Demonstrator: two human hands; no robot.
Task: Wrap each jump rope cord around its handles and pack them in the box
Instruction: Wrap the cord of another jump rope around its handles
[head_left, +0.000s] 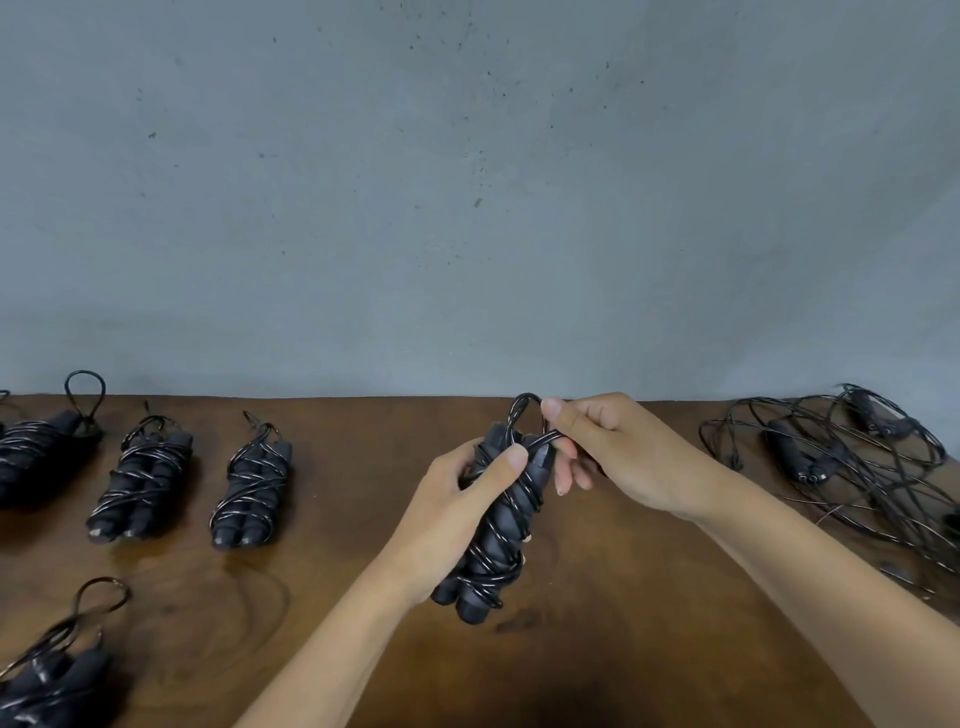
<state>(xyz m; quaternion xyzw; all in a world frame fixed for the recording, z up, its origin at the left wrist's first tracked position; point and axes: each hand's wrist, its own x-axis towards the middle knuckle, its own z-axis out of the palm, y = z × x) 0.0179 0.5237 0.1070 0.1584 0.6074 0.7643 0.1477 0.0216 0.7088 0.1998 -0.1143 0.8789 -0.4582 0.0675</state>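
Nearest bundle: a wrapped jump rope (49, 680) lies at the table's near left corner, its cord loop sticking up toward the far side.
Table: brown wood (597, 649) under my forearms, running back to the wall.
Left grip: my left hand (457, 499) is curled round the pair of black handles (498, 525), thumb across the front near the top, holding them off the table with the butt ends pointing down at me.
Cord on handles: the black cord with pale flecks spirals round both handles from bottom to top.
Right grip: my right hand (613, 447) is just beside the top of the handles, thumb and forefinger pinching the end loop of cord (522, 410) that arches above them; the other fingers hang loosely curled behind.
Finished row: three more wrapped ropes lie well to the left, further back — one (249, 493), one (143, 483) and one at the left edge (36, 452), each with a small loop at its far end.
Loose pile: at far right, unwrapped ropes (852, 467) sprawl in a tangle, handles buried among the coils.
Wall: plain grey (467, 182), right behind the table's far edge.
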